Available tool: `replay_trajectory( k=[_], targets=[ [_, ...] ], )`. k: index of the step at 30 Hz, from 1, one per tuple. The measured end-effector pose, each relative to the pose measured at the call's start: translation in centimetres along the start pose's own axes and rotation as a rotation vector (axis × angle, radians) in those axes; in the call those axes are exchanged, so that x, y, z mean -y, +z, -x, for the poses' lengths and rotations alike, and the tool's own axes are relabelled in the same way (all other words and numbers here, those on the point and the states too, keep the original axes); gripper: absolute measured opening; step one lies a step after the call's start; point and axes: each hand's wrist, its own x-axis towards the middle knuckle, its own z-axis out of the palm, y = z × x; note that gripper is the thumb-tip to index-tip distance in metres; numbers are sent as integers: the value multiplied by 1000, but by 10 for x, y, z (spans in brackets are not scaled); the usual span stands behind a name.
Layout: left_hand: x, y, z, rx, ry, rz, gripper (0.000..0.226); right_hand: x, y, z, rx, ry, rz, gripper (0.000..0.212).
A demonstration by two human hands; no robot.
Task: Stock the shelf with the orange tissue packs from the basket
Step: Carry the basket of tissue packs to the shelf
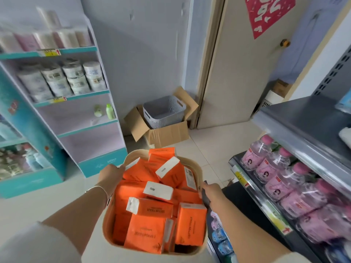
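Basket: you are holding a beige, soft-sided basket with loop handles (106, 221) at 6 o'clock, right in front of you and above the pale tiled floor (205, 141).
Tissue packs: the orange plastic-wrapped tissue packs with white ends (150, 232) are lying jumbled inside the basket, filling it to the rim; some are lying flat and others are tilting on edge.
Left hand: your left hand (111, 178) is gripping the basket's rim at its 9 o'clock side, fingers curling over the edge; a thin bangle (98, 188) is sitting on that wrist.
Right hand: your right hand (212, 192) is gripping the basket's 3 o'clock side, closing around a dark strip there.
Display shelf: a teal and white cardboard display shelf (102, 164) is standing at 10 o'clock, carrying wrapped paper rolls (72, 78) on its upper tiers and two small green bottles (110, 111) lower down.
Metal shelf: a grey metal shelf (296, 118) is running along 3 o'clock, with pink-capped drink bottles (284, 179) lying beneath its top board.
Box: at 12 o'clock an open brown cardboard box (167, 133) is sitting on the floor by a beige door (247, 73), holding a grey slotted plastic bin (163, 111).
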Motion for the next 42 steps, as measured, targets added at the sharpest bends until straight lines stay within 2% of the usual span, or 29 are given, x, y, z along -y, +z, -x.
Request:
replay_trajectory(
  k=[4,12,27,33,42],
  targets=[
    [4,6,15,-13,-23,66,34,-8,-4,-2,-3,3,46,37],
    [-1,26,32,15,-48,102,34,-8,-23,-10,-44,19,39,23],
    [-6,63,19,82,-83,13,40,-8,-41,-31,-112,39,142,25],
    [-4,61,13,85,-109,19,40,-5,-39,-34,-68,31,156,19],
    [7,44,8,43,-177,65,38,9,-21,-41,-12,-12,156,29]
  ],
)
